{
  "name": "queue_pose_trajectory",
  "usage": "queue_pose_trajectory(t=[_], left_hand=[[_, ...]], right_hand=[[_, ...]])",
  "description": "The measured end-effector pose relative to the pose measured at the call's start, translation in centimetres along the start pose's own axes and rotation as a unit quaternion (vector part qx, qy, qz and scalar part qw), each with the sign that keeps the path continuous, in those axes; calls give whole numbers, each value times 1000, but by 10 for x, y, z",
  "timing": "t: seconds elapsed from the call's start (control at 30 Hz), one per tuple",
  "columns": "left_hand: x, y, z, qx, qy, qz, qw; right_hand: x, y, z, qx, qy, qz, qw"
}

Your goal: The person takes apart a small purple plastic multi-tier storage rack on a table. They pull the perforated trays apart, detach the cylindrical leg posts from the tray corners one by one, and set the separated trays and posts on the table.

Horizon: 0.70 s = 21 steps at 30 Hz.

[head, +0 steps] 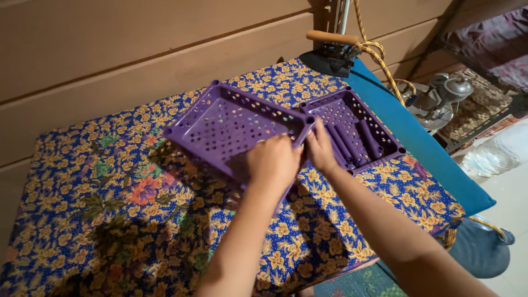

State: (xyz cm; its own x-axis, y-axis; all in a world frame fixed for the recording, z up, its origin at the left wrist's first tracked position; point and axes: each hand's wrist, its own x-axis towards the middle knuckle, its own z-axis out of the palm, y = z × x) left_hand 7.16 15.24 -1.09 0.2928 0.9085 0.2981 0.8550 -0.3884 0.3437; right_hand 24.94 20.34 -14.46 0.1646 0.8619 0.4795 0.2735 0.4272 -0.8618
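We look down on a desk point(110, 220) covered with a blue cloth printed with yellow and orange flowers, set against a wooden plank wall point(110, 49). Our left hand point(273, 160) and our right hand point(320, 147) meet at the near corner of a purple perforated plastic tray point(231, 126), which is lifted and tilted, its far edge toward the wall. The left grip is closed around the tray's near rim, fingers curled over the edge. The right grip pinches the same tray at its right corner, fingertips pressed on the rim. Just to the right, touching or nearly touching the held tray, a second purple tray point(379, 118) lies flat on the cloth. Inside it lie several purple rods point(352, 142) side by side. At the far end of the desk sits an old dark iron with a wooden handle point(331, 37), with yellow rope point(374, 52) beside it. A blue cushion edge point(423, 148) runs along the desk's right side. Beyond it, lower down, we see metal kitchenware point(445, 93), somewhat blurred.
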Motion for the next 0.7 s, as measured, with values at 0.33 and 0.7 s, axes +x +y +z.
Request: queue_pose_trajectory(t=[0.33,0.7], left_hand=[[10,-146,2,26,286,-156,945],[0,-212,42,-322,246,-264,875]], right_hand=[[41,-6,-37,-98,55,116,987],[56,-24,-59,166,14,237,957]])
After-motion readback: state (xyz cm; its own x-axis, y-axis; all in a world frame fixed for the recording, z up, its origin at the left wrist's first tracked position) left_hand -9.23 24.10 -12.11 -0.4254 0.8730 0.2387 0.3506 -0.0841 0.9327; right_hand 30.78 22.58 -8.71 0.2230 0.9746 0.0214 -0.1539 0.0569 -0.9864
